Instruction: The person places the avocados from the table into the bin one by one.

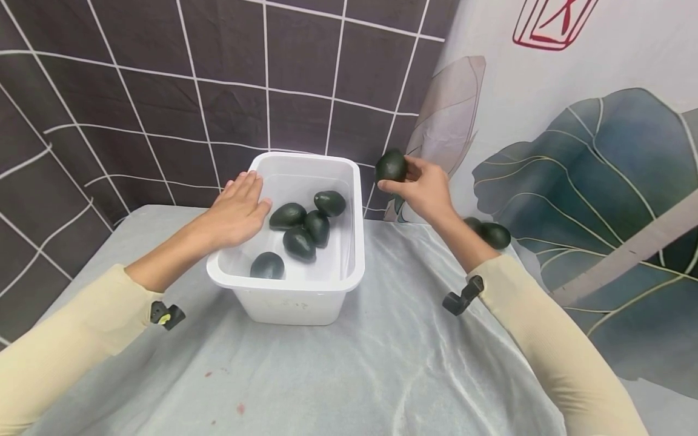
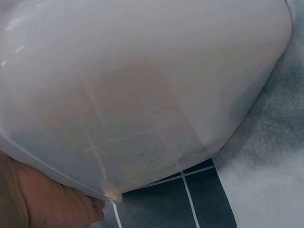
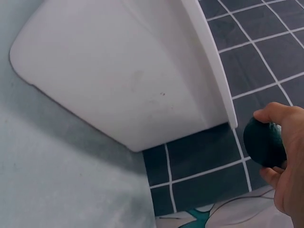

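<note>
A white plastic tub stands on the cloth-covered table, with several dark green avocados lying on its floor. My left hand rests on the tub's left rim, its fingers straight and close together. In the left wrist view the same hand lies along the rim beside the tub wall. To the right of the tub, my right hand pinches an avocado between thumb and fingers, raised above the table. The right wrist view shows this avocado just beyond the tub's rim.
More avocados lie on the table's right side, partly hidden behind the right forearm. A grey cloth covers the table. Behind it hangs a dark sheet with white grid lines, and a leaf-patterned sheet hangs at the right.
</note>
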The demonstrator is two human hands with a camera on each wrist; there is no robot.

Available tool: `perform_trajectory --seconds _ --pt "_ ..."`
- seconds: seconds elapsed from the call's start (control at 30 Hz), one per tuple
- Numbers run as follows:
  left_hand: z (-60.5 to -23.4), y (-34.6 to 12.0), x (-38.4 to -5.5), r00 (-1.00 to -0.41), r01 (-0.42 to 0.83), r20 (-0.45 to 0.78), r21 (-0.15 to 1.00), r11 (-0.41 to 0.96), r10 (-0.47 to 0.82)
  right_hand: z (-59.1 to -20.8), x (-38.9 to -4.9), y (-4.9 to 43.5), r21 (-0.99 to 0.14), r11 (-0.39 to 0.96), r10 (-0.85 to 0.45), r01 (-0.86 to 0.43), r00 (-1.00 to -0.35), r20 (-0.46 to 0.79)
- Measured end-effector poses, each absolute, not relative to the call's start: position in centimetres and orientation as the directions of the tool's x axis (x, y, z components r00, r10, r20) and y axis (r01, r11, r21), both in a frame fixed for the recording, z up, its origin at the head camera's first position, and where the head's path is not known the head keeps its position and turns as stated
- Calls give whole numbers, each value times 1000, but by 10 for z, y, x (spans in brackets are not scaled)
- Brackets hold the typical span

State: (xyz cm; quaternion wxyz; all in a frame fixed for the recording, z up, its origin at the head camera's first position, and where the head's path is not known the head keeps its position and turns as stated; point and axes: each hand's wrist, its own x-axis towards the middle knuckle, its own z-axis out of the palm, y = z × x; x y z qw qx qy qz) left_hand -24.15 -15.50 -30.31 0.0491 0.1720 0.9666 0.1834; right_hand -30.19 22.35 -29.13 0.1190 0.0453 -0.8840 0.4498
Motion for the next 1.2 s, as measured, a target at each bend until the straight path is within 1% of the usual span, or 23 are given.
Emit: perform_trajectory --seconds 0.23,0.47,0.7,0.9,1.2 --pt "-303 -155 -241 -937 313 -32 374 873 349 -283 -304 209 -793 583 26 -179 -971 238" --pt "-303 -155 -242 -938 310 -34 366 878 345 -276 -303 194 -791 572 -13 -219 -966 258" --pt "-303 -154 -242 -938 307 -37 367 878 344 -272 -302 182 -819 529 -33 -222 -970 241" --pt "-303 -154 -242 -938 308 -38 361 880 344 -273 -300 172 -777 576 -76 -254 -963 259" --pt "-303 -155 -242 -938 310 -33 361 880 344 -276 -298 157 -756 591 -116 -281 -957 265"
